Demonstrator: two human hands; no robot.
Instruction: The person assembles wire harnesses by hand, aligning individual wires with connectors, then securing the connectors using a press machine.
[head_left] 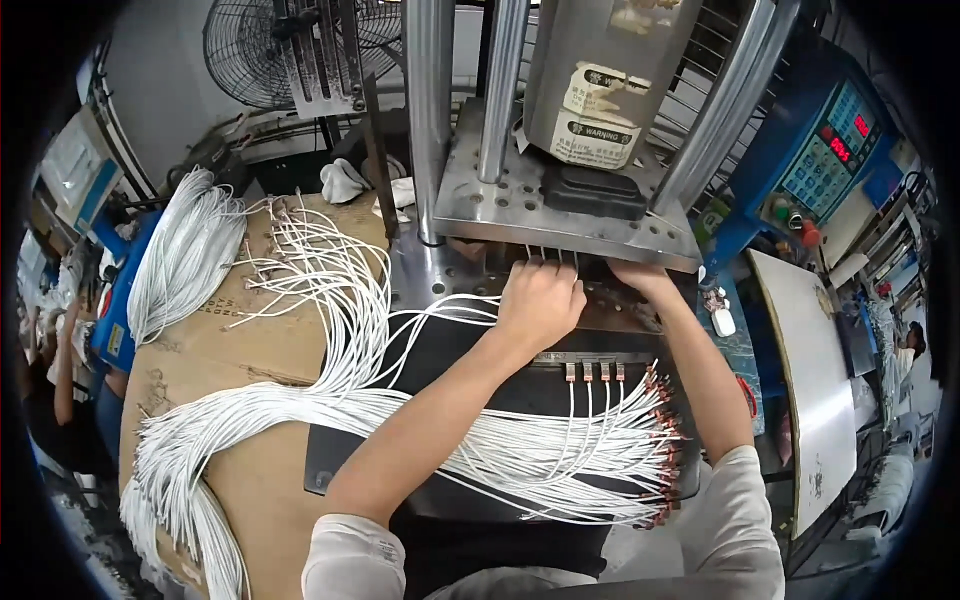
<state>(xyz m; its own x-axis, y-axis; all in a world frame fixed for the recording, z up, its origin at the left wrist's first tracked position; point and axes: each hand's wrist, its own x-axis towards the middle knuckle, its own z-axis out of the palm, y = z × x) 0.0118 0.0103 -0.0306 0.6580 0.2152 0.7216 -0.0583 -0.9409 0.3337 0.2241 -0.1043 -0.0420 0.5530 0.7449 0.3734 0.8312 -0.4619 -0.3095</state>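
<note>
Apparently mid-batch, the left hand (543, 303) closes on white cables (470, 309) under the press plate (570, 225), the right hand (642, 277) apart from it but near.

Judging by the layout, work is partway: four orange-tipped cables (588, 373) stand in a row at the metal bar (545, 357), and a thick cable bundle (540, 440), its reddish ends gathered at the right, lies across the black mat (430, 350); more loose cable ends (295, 250) fan over the cardboard (260, 350), perhaps the part left, though which pile is finished I cannot tell. The plate hides the far ends of the held cables and the right hand's fingertips, so its grip cannot be told; the bundle's individual tips blur together.
</note>
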